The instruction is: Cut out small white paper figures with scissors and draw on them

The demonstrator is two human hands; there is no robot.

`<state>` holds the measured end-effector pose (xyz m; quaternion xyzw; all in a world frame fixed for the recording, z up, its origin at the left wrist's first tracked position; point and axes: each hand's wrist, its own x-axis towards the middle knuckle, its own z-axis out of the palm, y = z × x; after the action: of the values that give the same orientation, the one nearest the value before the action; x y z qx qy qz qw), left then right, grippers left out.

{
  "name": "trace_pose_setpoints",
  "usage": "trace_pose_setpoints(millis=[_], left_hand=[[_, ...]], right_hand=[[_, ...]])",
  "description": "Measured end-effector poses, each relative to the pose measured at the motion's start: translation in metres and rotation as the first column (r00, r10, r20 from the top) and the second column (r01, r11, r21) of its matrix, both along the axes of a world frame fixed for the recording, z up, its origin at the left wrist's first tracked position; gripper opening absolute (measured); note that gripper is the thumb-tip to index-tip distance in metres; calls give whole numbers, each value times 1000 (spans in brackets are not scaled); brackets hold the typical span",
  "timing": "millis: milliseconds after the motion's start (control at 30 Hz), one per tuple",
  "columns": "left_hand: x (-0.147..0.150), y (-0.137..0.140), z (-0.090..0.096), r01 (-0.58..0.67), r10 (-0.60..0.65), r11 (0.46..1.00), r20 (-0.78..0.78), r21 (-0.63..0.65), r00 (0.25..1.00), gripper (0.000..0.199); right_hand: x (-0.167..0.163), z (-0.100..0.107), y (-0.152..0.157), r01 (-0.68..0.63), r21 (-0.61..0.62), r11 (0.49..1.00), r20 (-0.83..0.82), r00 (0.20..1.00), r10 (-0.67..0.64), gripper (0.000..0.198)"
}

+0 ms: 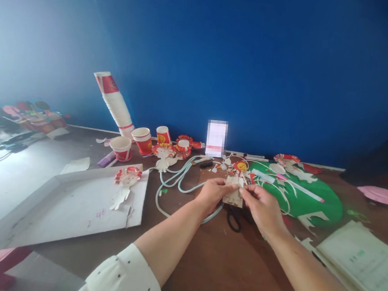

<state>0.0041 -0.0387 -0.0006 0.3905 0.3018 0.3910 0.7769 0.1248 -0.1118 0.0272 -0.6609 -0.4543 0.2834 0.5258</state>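
Brown desk (pixel 203 273) before a smooth blue wall (pixel 222 53). Left hand (pixel 213 192) and right hand (pixel 262 209) pinch a flat, rectangular piece (pixel 233 198), apparently cardboard.

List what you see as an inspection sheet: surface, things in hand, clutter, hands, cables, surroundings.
Surface: brown table, scraps scattered on it.
Things in hand: pale card piece; a black loop handle, probably scissors, shows just below it.
Clutter: green sheet with pink pen on top; leaning cup stack.
Hands: left hand and right hand both grip the card piece.
Cables: light-blue cable, loosely looped, partly hidden by the left forearm.
Surroundings: blue wall behind.
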Motion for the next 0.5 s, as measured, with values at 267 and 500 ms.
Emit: trace_pose_setpoints(millis=[267,500], left_hand=[[-2,2,0,-32,36,998,-76,55,996,43],[-5,2,5,-48,52,997,-81,56,995,46]], right_hand=[[-1,-6,3,-5,19,1000,22,1000,4,25],[16,0,3,0,46,999,4,1000,-1,33]])
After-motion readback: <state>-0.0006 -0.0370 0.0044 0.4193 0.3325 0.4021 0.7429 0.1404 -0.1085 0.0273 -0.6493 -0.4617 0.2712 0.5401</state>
